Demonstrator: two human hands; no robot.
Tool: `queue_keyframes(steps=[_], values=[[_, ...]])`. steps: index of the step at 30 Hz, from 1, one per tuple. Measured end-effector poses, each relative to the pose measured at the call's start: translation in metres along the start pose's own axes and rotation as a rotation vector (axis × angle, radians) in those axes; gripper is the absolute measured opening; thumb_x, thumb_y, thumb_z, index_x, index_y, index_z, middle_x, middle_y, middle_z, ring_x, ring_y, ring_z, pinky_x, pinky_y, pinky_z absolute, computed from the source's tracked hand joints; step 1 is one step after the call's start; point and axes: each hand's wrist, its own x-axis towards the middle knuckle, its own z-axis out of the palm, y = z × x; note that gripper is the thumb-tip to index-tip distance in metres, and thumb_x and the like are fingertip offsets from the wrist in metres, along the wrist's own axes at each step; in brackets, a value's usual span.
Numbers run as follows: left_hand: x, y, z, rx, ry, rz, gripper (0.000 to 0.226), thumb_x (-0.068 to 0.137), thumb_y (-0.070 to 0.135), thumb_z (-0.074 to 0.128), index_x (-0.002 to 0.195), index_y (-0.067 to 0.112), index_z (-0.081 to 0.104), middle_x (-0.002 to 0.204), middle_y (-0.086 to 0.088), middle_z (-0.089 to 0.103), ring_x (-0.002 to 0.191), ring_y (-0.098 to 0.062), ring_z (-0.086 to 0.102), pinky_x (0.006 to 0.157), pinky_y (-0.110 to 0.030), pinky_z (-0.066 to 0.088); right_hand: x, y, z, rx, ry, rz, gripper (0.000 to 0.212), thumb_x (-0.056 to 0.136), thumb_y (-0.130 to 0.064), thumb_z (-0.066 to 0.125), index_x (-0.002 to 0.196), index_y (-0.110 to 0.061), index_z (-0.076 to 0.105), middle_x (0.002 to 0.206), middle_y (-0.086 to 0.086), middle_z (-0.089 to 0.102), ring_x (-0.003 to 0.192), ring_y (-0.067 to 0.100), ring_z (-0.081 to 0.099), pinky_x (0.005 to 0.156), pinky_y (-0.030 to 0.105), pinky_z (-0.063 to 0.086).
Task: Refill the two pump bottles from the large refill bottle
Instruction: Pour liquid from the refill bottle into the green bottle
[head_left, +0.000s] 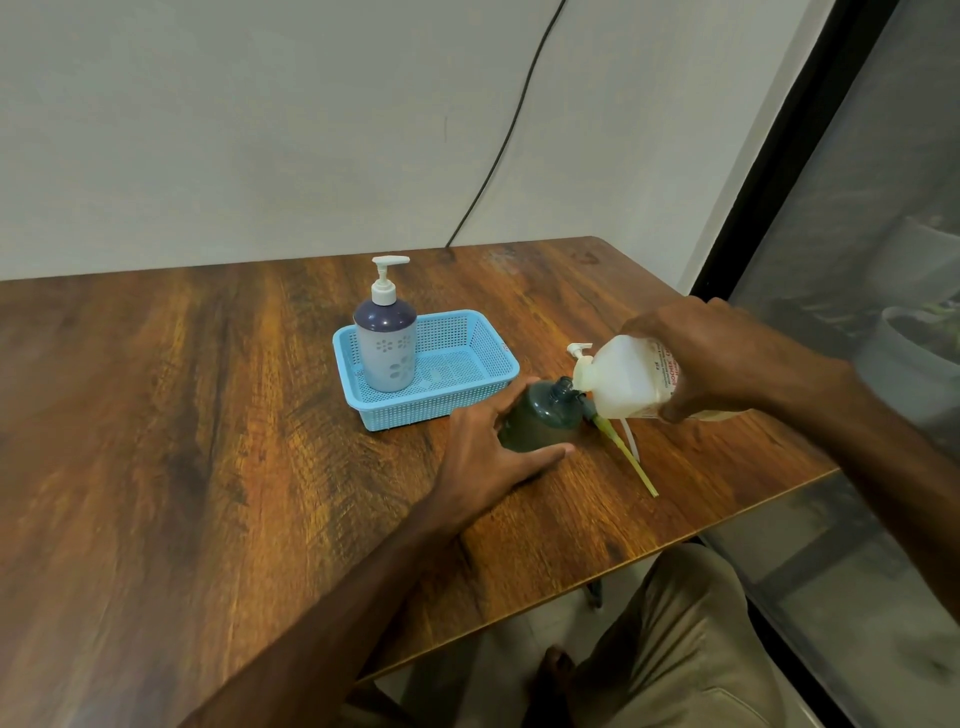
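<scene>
My right hand (727, 358) grips the large whitish refill bottle (623, 382), tipped over so its spout meets the open neck of a dark green pump bottle (540, 421) standing on the table. My left hand (485, 452) holds that green bottle around its side. The bottle's pump head with its tube (626, 447) lies on the table just right of it, partly hidden behind the refill bottle. A second pump bottle (387, 345), purple and white with flower print and its white pump on, stands upright in the left end of a blue plastic basket (483, 384).
The wooden table (208, 415) ends close to the right of the bottles, its edge running diagonally. A dark-framed window or screen (831, 260) stands beyond it. A black cable (498, 156) hangs down the wall behind. My knee shows below the table edge.
</scene>
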Motion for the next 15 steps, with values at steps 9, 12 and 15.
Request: queue_keyframes(steps=[9, 12, 15], values=[[-0.001, -0.001, 0.0, 0.008, 0.008, -0.005, 0.076, 0.073, 0.04, 0.094, 0.138, 0.04, 0.057, 0.132, 0.013, 0.069, 0.124, -0.002, 0.063, 0.102, -0.03, 0.057, -0.007, -0.011, -0.01, -0.049, 0.008, -0.01, 0.094, 0.066, -0.032, 0.092, 0.145, -0.031, 0.041, 0.144, -0.003, 0.049, 0.131, 0.02, 0.043, 0.093, 0.025, 0.034], [0.0, -0.003, 0.001, 0.014, 0.0, -0.005, 0.077, 0.073, 0.041, 0.094, 0.14, 0.039, 0.055, 0.134, 0.012, 0.068, 0.126, -0.002, 0.061, 0.103, -0.029, 0.056, -0.007, -0.011, -0.01, -0.042, -0.001, -0.004, 0.093, 0.067, -0.031, 0.091, 0.145, -0.03, 0.041, 0.145, -0.003, 0.048, 0.132, 0.02, 0.042, 0.093, 0.024, 0.034], [0.0, -0.005, 0.0, 0.018, -0.008, -0.013, 0.079, 0.074, 0.041, 0.093, 0.143, 0.034, 0.056, 0.137, 0.012, 0.067, 0.128, -0.001, 0.06, 0.105, -0.028, 0.055, -0.007, -0.01, -0.008, 0.002, -0.017, 0.004, 0.093, 0.067, -0.031, 0.092, 0.145, -0.03, 0.04, 0.146, -0.003, 0.046, 0.133, 0.019, 0.041, 0.09, 0.021, 0.029]])
